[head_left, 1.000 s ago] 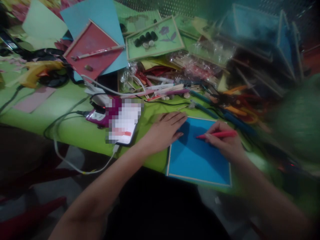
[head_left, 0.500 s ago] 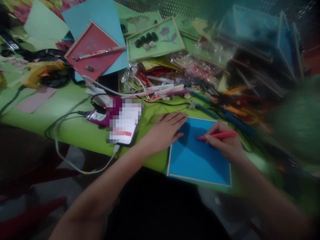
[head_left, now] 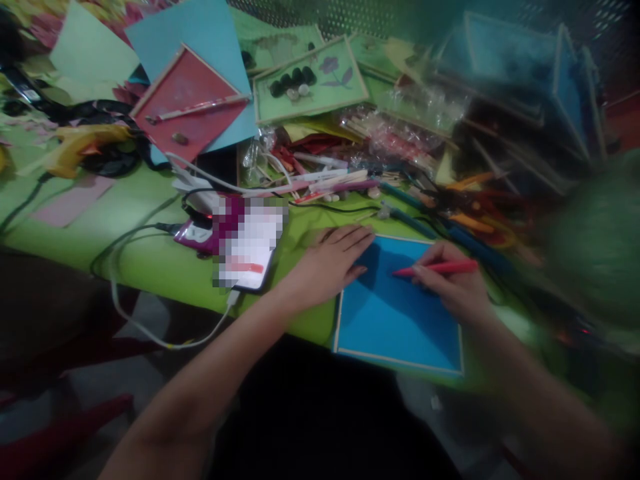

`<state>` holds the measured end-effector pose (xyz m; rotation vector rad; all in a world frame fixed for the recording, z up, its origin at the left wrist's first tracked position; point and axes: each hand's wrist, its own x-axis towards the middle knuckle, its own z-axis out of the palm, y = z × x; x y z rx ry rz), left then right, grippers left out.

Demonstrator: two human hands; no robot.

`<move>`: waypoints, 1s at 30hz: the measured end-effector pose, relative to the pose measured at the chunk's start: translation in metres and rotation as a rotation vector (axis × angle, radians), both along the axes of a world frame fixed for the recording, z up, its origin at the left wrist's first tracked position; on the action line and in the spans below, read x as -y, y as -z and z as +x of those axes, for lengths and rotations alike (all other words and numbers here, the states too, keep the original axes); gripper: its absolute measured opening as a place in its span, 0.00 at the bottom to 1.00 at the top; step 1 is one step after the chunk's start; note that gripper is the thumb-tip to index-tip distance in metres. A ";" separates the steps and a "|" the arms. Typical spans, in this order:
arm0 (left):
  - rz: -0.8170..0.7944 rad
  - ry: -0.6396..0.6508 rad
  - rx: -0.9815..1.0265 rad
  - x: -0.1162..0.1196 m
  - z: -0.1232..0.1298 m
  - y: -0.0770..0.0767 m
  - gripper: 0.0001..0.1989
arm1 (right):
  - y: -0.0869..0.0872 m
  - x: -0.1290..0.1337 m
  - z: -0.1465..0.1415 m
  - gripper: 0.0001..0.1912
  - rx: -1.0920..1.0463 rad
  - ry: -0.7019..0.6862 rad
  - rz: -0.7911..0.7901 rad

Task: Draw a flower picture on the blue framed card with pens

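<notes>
We see a flat, square blue panel (head_left: 383, 320), bright and matte, edged with pale thin strips (head_left: 400, 360). It lies on the green tabletop (head_left: 167, 267) at the near edge, right in front of the person, turned slightly askew. A soft shadow from the hands darkens its upper half. We cannot tell whether any line has been drawn on it.

Over the panel, the right hand (head_left: 457, 287) pinches a red pen (head_left: 454, 267) between thumb and fingers, the pen slanting low with its point to the left. The tip is at or just above the blue surface; we cannot tell which. The left hand (head_left: 330, 263) lies flat, palm down, fingers extended and thumb apart, its fingertips over the panel's upper left corner.

Against the frame half a second ago, we find the right hand and the pen's back end slightly farther right, while the left hand and the panel have kept their places.

Farther out, left of the panel, we see a phone (head_left: 253, 263) with a white cable plugged in, beside a purple device (head_left: 203, 237). Behind lie a red panel (head_left: 205, 127) and a green framed panel (head_left: 345, 57) with dark stones.
</notes>
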<state>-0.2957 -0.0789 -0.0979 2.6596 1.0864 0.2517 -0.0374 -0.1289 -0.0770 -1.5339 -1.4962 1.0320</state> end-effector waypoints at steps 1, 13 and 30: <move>-0.001 0.001 0.000 0.000 0.000 0.000 0.28 | 0.001 0.000 0.001 0.15 0.004 0.006 -0.001; 0.008 -0.002 -0.004 0.000 0.000 0.002 0.27 | -0.003 -0.002 -0.004 0.19 0.020 -0.019 0.010; 0.006 -0.005 -0.003 0.000 0.001 -0.001 0.27 | -0.004 -0.003 -0.007 0.16 0.031 -0.054 0.004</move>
